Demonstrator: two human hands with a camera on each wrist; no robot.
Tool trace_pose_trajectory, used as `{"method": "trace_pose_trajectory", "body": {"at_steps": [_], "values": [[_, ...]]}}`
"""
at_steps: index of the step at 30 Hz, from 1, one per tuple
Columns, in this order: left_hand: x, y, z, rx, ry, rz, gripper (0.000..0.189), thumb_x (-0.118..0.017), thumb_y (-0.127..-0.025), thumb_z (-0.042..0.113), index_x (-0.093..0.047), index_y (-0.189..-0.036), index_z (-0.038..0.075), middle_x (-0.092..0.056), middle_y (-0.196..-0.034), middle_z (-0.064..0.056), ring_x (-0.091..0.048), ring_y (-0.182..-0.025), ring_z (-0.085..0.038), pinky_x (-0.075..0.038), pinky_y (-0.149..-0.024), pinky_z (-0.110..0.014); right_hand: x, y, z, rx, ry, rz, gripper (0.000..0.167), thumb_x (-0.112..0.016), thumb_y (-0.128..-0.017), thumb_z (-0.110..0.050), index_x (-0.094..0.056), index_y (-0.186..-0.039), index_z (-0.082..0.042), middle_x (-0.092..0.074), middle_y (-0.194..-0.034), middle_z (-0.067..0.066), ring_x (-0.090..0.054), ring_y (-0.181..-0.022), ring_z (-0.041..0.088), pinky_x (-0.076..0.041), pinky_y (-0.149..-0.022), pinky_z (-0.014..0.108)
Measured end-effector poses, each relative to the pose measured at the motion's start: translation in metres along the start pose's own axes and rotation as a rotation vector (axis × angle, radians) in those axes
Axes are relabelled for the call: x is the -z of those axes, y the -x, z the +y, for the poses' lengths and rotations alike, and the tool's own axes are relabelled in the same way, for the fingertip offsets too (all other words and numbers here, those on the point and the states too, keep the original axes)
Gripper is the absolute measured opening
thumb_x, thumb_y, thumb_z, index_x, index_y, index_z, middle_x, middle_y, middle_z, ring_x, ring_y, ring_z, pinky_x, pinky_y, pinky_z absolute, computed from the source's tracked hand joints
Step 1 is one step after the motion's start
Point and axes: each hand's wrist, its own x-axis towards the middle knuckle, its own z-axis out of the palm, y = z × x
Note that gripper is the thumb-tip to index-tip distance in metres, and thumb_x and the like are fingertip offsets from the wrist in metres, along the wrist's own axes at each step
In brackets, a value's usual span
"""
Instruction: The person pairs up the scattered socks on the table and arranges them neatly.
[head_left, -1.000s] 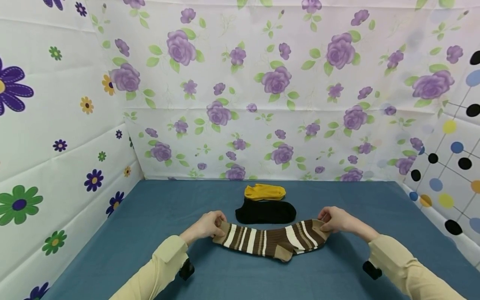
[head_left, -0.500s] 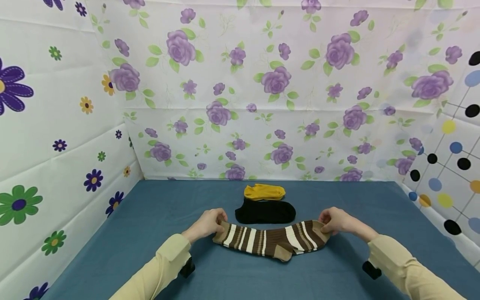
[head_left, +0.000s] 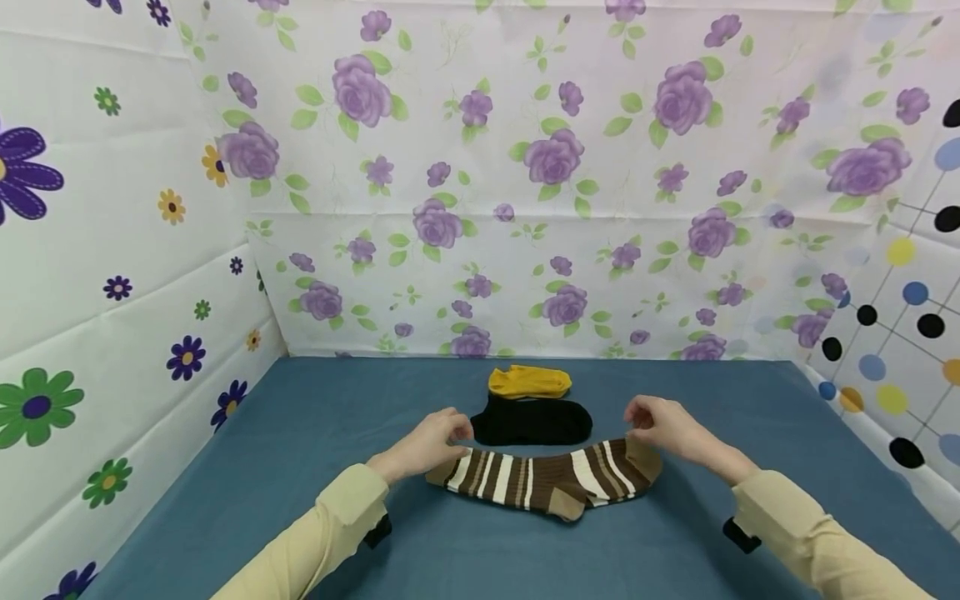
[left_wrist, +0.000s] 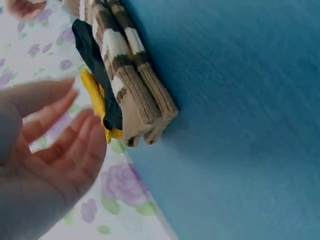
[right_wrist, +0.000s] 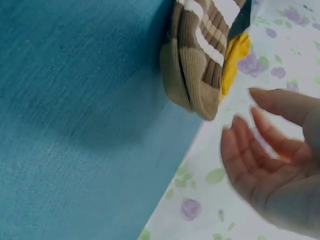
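Observation:
Brown, tan and white striped socks [head_left: 543,482] lie flat on the blue cloth, one on the other, as both wrist views show. My left hand [head_left: 429,446] hovers by their left end; in the left wrist view its fingers [left_wrist: 90,145] are loosely bent, with a gap between them and the tan cuff [left_wrist: 142,102]. Over by the other end is my right hand [head_left: 671,429], raised off the tan toe part [right_wrist: 192,82], its thumb and fingers apart and holding nothing. Just behind the striped pair lies a black sock [head_left: 534,422], and behind that a yellow sock [head_left: 529,382].
A blue cloth [head_left: 360,392] covers the work surface. Flowered white sheeting [head_left: 480,167] closes off the back, and patterned sheeting stands at the left [head_left: 112,250] and right [head_left: 900,333].
Both hands have let go of the striped socks' ends. The left hand has moved up and a little right, the right hand up and slightly left. The socks have stayed in place.

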Motion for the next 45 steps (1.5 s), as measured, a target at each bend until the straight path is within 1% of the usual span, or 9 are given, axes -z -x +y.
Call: {"method": "trace_pose_trajectory", "body": {"at_steps": [5,7,10,16,21,25,33,39,45], "values": [[-0.004,-0.001,0.007,-0.11,-0.13,-0.169,0.005,-0.063,-0.087,0.014,-0.059,-0.089,0.011,-0.048,-0.085,-0.001,-0.047,-0.071,-0.01,-0.042,-0.061,-0.023,-0.009,0.001,-0.004,0.185,-0.048,-0.115,0.014,-0.067,-0.082,-0.007,-0.058,-0.093,-0.006,-0.054,-0.083,0.002,-0.052,-0.07,0.011,-0.045,-0.06,0.029],[-0.006,-0.001,0.009,-0.136,-0.172,-0.213,0.01,-0.065,-0.085,0.021,-0.06,-0.089,0.014,-0.048,-0.085,0.001,-0.045,-0.068,-0.008,-0.041,-0.059,-0.02,-0.013,0.002,-0.005,0.218,-0.07,-0.172,0.017,-0.067,-0.083,-0.011,-0.058,-0.096,-0.006,-0.054,-0.087,0.004,-0.052,-0.07,0.011,-0.045,-0.06,0.029],[-0.008,-0.001,0.012,-0.155,-0.201,-0.245,0.019,-0.066,-0.083,0.03,-0.061,-0.094,0.015,-0.048,-0.087,0.003,-0.043,-0.067,-0.006,-0.04,-0.057,-0.019,-0.017,0.004,-0.005,0.226,-0.091,-0.239,0.021,-0.068,-0.083,-0.017,-0.058,-0.099,-0.007,-0.053,-0.088,0.005,-0.05,-0.071,0.011,-0.044,-0.061,0.028],[-0.013,0.0,0.013,-0.19,-0.255,-0.253,0.027,-0.07,-0.079,0.036,-0.061,-0.098,0.018,-0.046,-0.088,0.006,-0.042,-0.067,-0.004,-0.038,-0.056,-0.018,-0.021,0.007,-0.003,0.217,-0.144,-0.294,0.031,-0.07,-0.08,-0.027,-0.058,-0.102,-0.007,-0.053,-0.09,0.005,-0.051,-0.072,0.015,-0.044,-0.061,0.027],[-0.016,0.002,0.011,-0.221,-0.326,-0.249,0.026,-0.071,-0.078,0.034,-0.06,-0.098,0.02,-0.046,-0.088,0.006,-0.041,-0.067,-0.004,-0.037,-0.056,-0.018,-0.027,0.008,-0.001,0.233,-0.118,-0.352,0.03,-0.071,-0.079,-0.028,-0.059,-0.102,-0.011,-0.05,-0.088,0.003,-0.049,-0.07,0.021,-0.041,-0.06,0.026],[-0.019,0.003,0.01,-0.232,-0.348,-0.232,0.023,-0.071,-0.079,0.029,-0.06,-0.096,0.02,-0.046,-0.089,0.006,-0.041,-0.068,-0.004,-0.037,-0.056,-0.018,-0.03,0.009,-0.002,0.194,-0.094,-0.385,0.031,-0.071,-0.078,-0.03,-0.059,-0.101,-0.013,-0.046,-0.086,0.002,-0.046,-0.07,0.023,-0.04,-0.059,0.025],[-0.022,0.003,0.006,-0.261,-0.372,-0.206,0.018,-0.07,-0.081,0.022,-0.06,-0.096,0.019,-0.046,-0.089,0.006,-0.041,-0.068,-0.004,-0.036,-0.055,-0.018,-0.034,0.009,-0.007,0.161,-0.033,-0.357,0.031,-0.072,-0.077,-0.03,-0.058,-0.099,-0.013,-0.044,-0.085,0.001,-0.046,-0.071,0.02,-0.039,-0.059,0.025],[-0.021,0.002,0.005,-0.26,-0.367,-0.197,0.017,-0.07,-0.081,0.018,-0.061,-0.095,0.018,-0.046,-0.088,0.005,-0.041,-0.068,-0.004,-0.037,-0.055,-0.017,-0.038,0.009,-0.007,0.148,0.009,-0.329,0.029,-0.073,-0.077,-0.028,-0.058,-0.097,-0.015,-0.044,-0.084,-0.001,-0.046,-0.07,0.019,-0.039,-0.058,0.025],[-0.023,0.0,-0.001,-0.282,-0.377,-0.172,0.015,-0.069,-0.081,0.015,-0.061,-0.094,0.017,-0.046,-0.086,0.005,-0.04,-0.068,-0.004,-0.037,-0.056,-0.017,-0.041,0.009,-0.008,0.132,0.049,-0.316,0.028,-0.073,-0.076,-0.03,-0.057,-0.095,-0.017,-0.044,-0.082,-0.002,-0.046,-0.067,0.016,-0.039,-0.055,0.025]]}}
